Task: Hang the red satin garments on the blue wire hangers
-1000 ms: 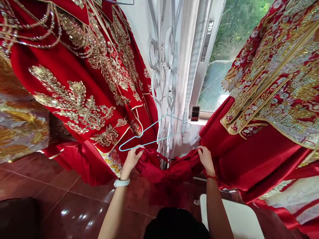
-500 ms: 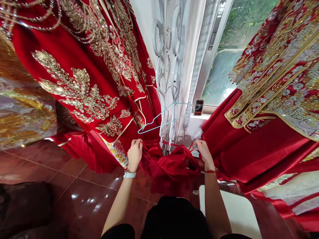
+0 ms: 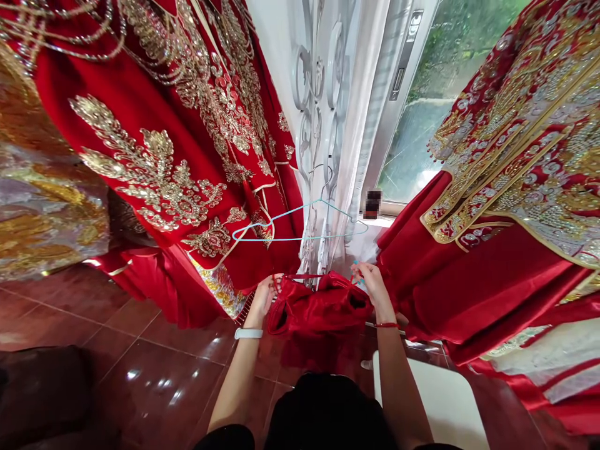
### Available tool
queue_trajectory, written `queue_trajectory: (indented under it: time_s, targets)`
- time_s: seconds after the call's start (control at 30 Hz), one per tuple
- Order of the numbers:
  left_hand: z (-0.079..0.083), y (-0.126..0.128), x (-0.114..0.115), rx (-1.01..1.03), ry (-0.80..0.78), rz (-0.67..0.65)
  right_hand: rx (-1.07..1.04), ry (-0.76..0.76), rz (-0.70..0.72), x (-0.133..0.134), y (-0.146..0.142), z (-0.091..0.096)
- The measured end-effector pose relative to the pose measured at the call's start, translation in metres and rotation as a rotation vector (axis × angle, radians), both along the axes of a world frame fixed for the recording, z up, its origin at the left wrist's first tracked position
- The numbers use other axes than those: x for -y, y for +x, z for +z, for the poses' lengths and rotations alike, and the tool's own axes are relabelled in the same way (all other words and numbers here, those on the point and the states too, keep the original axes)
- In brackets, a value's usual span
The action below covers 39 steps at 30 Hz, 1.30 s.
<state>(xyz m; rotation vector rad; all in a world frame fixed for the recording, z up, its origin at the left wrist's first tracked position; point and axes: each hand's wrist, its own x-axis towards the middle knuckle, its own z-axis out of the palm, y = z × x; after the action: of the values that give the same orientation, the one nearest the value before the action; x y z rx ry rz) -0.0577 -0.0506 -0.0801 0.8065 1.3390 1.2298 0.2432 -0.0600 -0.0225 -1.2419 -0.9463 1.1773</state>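
A red satin garment (image 3: 319,309) hangs between my two hands, its thin straps pulled up at both sides. My left hand (image 3: 266,295), with a white band on the wrist, is closed on the strap at the garment's left. Closed on the strap at the other side is my right hand (image 3: 370,281), with blue-tinted nails and a red cord on the wrist. Just above and beyond them, a light blue wire hanger (image 3: 300,237) hangs level by its hook and bears nothing.
To the left stand red gowns with gold embroidery (image 3: 159,169); to the right, another beaded red gown (image 3: 506,162). White scrolled metalwork (image 3: 319,81) rises ahead beside a window (image 3: 431,119). A white stool (image 3: 435,400) stands at lower right on red floor tiles (image 3: 164,369).
The blue hanger has swung leftward and turned level across my front. Both hands have come slightly closer together, and the red garment's top edge is spread flatter between them.
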Motion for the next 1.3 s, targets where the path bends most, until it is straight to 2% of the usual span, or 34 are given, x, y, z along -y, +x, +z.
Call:
queue_trajectory:
  time_s: [0.1, 0.2, 0.5, 0.7, 0.93, 1.03, 1.3]
  targets:
    - [0.003, -0.002, 0.002, 0.122, 0.02, -0.073, -0.069, 0.017, 0.009, -0.007, -0.018, 0.002]
    - [0.009, -0.005, 0.005, 0.121, 0.041, -0.098, -0.122, 0.003, 0.022, -0.02, -0.035, 0.007]
    - [0.023, -0.012, 0.008, 0.139, 0.082, -0.004, -0.194, -0.012, 0.04, -0.065, -0.062, 0.02]
    - [0.026, -0.012, 0.01, 0.096, 0.119, -0.021, -0.136, -0.009, 0.0, -0.077, -0.063, 0.02]
    - [0.025, -0.014, 0.005, 0.048, 0.215, 0.021, 0.001, -0.006, -0.027, -0.075, -0.046, 0.012]
    - [0.035, -0.019, -0.003, 0.006, 0.271, 0.016, 0.025, 0.023, -0.021, -0.073, -0.042, 0.012]
    - [0.078, -0.046, -0.015, -0.231, 0.41, 0.006, 0.034, 0.033, -0.037, -0.065, -0.037, 0.016]
